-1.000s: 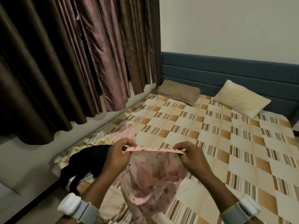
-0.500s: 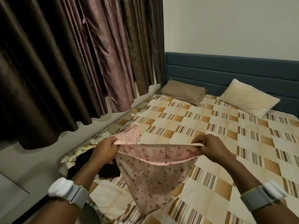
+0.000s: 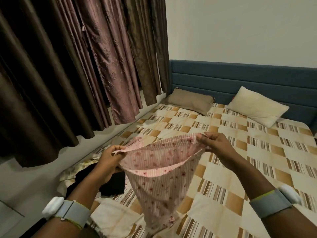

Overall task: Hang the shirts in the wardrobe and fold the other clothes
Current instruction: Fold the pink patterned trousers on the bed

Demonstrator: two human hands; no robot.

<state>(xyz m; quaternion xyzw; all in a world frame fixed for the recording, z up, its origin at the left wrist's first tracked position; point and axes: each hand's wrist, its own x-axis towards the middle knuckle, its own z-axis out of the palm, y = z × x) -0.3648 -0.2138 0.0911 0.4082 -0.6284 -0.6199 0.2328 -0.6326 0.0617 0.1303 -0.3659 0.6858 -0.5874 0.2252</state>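
Brown satin curtains [image 3: 72,74] fill the nine-to-eleven o'clock part of the view, hanging in heavy folds down to a pale ledge beside the bed [image 3: 231,165]. Below them, at about eight o'clock, a black garment [image 3: 113,183] lies crumpled on the checked bedspread next to a floral cloth [image 3: 73,170], and a second pink piece [image 3: 135,141] peeks out just behind the left hand [image 3: 109,156].

That left hand, with a grey wristband [image 3: 72,213] on its forearm, pinches the near-left end of the waistband of a pink striped garment with small red flowers [image 3: 159,179]. The fabric is held up in the air over the near part of the bed, in the middle of the view. Its open top edge runs across from nine o'clock up toward two o'clock, stretched into a wide mouth, while the long axis of the cloth drops toward six o'clock, narrowing to a bunched tip that touches or nearly touches the bedspread; which one is not clear.

The right hand [image 3: 214,143] pinches the far-right end of the same edge between thumb and fingertips, sitting higher than the left. Its forearm carries a matching wristband [image 3: 272,201].

Farther off, at twelve to two o'clock, a tan pillow [image 3: 189,102] and a cream pillow [image 3: 257,107] lean against a blue padded headboard [image 3: 240,78].
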